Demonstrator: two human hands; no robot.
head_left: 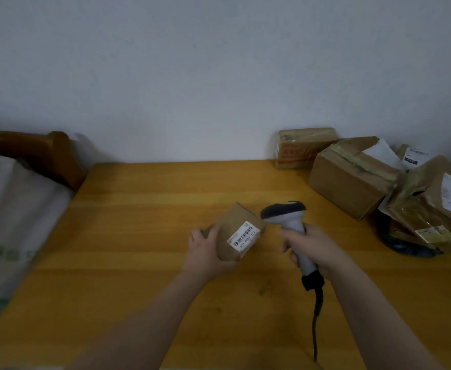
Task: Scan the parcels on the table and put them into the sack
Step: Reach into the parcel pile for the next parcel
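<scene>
Cardboard parcel [232,233] gripped in left hand [205,252], right hand [312,249] wrapped round barcode scanner [288,217] handle (label [244,237] faces up); aim head squarely at barcode, hold steady.

Free path over table [139,209] left to sack [11,222]; parcel pile [365,180] blocks rt rear.

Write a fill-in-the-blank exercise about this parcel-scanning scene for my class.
The left hand holds a small box whose white ____ shows a barcode.
The right hand grips the scanner by its ____.
The other parcels sit on the table's ____ side.
The sack lies off the table's ____ edge.
Missing: label; handle; right; left.
</scene>
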